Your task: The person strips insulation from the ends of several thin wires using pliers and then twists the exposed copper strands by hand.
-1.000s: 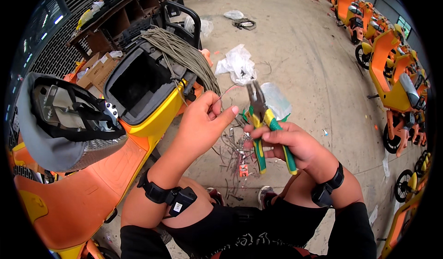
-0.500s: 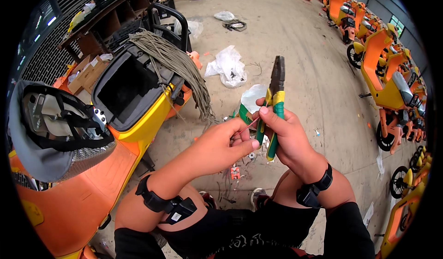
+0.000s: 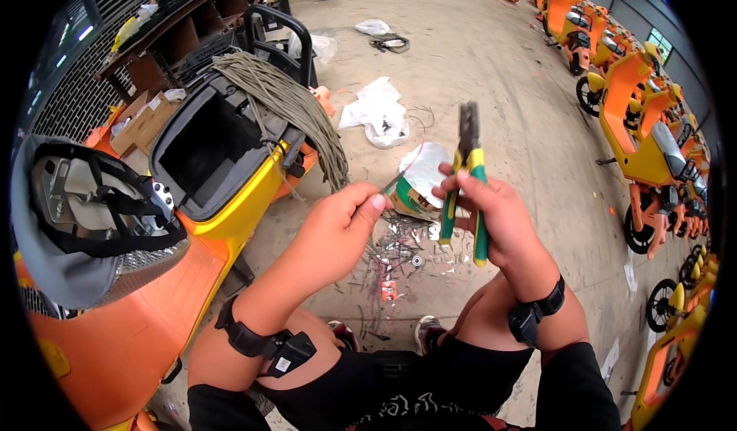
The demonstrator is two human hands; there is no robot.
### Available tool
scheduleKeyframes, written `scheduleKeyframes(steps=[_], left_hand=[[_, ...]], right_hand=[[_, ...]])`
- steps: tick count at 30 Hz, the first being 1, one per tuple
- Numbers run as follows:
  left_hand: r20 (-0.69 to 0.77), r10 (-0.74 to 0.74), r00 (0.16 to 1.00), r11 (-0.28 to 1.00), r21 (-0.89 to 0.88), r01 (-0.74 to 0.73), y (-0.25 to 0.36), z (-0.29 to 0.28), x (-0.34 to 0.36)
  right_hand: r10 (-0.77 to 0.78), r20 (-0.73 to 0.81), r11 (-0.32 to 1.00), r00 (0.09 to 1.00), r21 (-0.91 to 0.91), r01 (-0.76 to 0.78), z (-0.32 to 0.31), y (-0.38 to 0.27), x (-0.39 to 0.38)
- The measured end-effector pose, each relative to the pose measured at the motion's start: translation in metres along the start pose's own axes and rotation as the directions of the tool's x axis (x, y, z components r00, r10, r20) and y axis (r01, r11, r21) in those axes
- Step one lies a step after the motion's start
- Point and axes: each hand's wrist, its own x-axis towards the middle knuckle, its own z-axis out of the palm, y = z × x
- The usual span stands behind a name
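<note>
Right hand was wrapped around the green-and-yellow-handled steel pliers, fingers clamped on both handles, dark nose pointing up and away, jaws together as far as I could tell. Left hand sat just beside it, thumb and forefinger pinched on a thin grey wire piece that ran up toward the right hand; its far end was too small to tell. Both hands were held above the concrete floor, over a scatter of small cut wire bits and metal scraps. A small white-and-green open carton lay on the floor right behind the hands. A crumpled white plastic bag lay further out. On the left, an orange-and-yellow scooter stood with its seat compartment open, and a thick bundle of grey-green cable was draped over its rear. A grey helmet rested on the scooter, inside facing up. A row of orange scooters was parked along the right.
</note>
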Motion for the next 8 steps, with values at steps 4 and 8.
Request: scheduleKeyframes(steps=[4,8], left_hand=[[-0.098,0.001,0.995,1.0,-0.004,-0.001,-0.002,0.0,0.004],[-0.111,-0.05,0.993,0.998,-0.049,0.045,-0.009,-0.002,0.004]], right_hand=[[0.136,0.116,0.982,0.984,-0.147,-0.119,0.009,0.012,-0.013],[0.148,0.25,0.916,0.957,-0.399,-0.037,0.013,0.019,-0.022]])
